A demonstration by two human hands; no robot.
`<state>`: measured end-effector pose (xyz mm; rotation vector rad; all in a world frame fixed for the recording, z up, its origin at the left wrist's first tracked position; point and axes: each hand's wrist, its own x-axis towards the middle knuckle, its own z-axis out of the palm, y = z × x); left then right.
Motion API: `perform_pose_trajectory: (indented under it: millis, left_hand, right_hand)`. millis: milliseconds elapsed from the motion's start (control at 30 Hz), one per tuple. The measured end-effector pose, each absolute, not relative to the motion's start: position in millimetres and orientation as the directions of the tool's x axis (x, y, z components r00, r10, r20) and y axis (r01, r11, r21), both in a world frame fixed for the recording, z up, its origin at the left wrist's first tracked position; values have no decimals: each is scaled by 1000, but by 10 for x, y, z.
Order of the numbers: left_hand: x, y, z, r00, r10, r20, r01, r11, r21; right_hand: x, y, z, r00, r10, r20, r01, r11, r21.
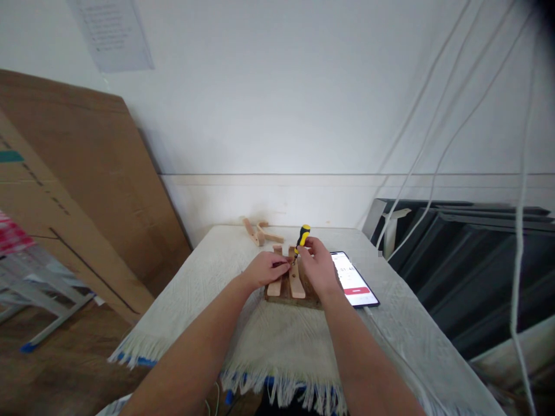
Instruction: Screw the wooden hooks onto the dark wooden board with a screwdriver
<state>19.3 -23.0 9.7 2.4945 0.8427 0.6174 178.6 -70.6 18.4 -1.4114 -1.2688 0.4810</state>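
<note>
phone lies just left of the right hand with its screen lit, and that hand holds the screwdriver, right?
Not quite. The phone lies just to the right of the right hand, not to its left, as the head view shows. The rest holds: its screen is lit, and that hand holds the screwdriver.

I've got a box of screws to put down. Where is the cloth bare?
Bare cloth lies left of the left hand, out to the table edge, and between the wooden slats and the fringe, though both forearms cross there. Crowded: the middle, with right hand, screwdriver and phone; loose wooden pieces at the far edge.
</note>
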Motion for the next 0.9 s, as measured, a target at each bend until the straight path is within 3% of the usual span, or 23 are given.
perform_pose_trajectory:
  millis: [433,900]
  left_hand:
    - [193,-231,106,717,640,277,452,-729,514]
    - [201,-227,108,719,642,267,439,-717,541]
  right_hand:
    - [1789,-642,135,347,844,409,576,153,-803]
    - [1788,-763,242,273,864,423,637,167,-753]
